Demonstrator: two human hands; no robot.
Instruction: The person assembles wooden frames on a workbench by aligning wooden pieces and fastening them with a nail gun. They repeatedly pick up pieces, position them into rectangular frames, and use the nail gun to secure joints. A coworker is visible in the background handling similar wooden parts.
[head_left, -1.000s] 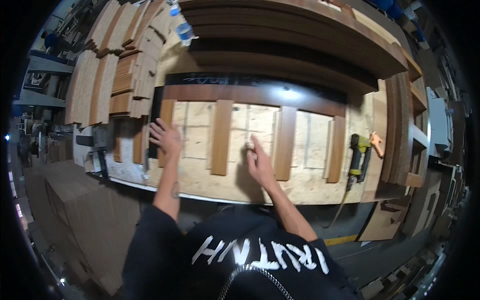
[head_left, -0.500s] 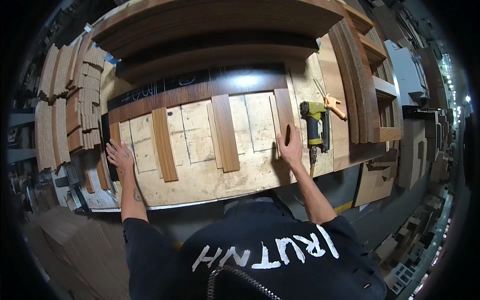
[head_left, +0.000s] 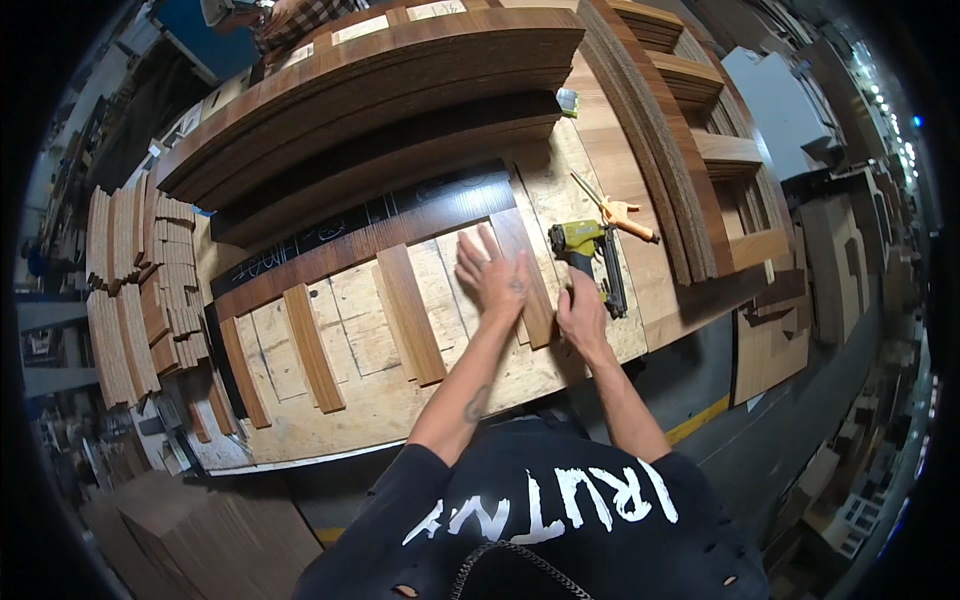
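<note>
My left hand, fingers spread, lies by the rightmost wood-grain strip. Just right of that strip, my right hand is closed around the black grip of a green-and-black nail gun, which lies on the bench. More wood-grain strips run from a long board toward me, spaced apart like rungs. The board has a dark face with pale handwriting. Beyond the nail gun is an orange air blow gun with a thin metal nozzle.
Thick stacked boards stand behind the long board. Stacks of short chipboard pieces line the left end of the worktable. Ladder-like frames are piled at the right. A person in a checked sleeve is at the far side.
My left hand has left the leftmost strip and crossed right to the rightmost one. My right hand has moved from that strip onto the nail gun's grip. The view has turned.
</note>
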